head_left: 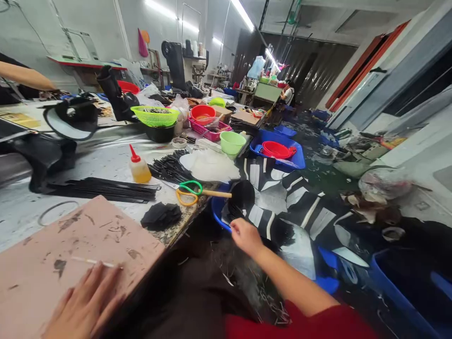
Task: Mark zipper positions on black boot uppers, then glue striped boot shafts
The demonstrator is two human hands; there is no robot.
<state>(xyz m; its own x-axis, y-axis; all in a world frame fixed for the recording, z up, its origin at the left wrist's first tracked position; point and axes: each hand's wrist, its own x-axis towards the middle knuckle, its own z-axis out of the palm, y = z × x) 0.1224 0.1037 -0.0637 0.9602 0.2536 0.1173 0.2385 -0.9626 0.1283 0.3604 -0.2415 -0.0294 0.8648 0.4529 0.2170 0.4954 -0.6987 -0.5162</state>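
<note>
My left hand [88, 301] lies flat on a pinkish board [38, 245], fingers stretched out. A thin white stick [92, 261] lies at its fingertips. Over to the right, my right hand [247, 238] is closed in a pinch at the edge of black cut pieces [242, 197] heaped above a blue bin [217, 207]. What its fingers hold, if anything, is hidden. Between the hands sits a small stack of black patches [161, 215]. Scissors [189, 192] with green and orange handles lie near the table edge, by a wooden stick [215, 193].
A glue bottle [139, 165] with a red nozzle stands behind black strips [102, 189]. Black and white panels [282, 197] spread over the bins at right. Farther back are a green basket [154, 116] and black boots [113, 94]. Another person's arm [26, 75] reaches in at left.
</note>
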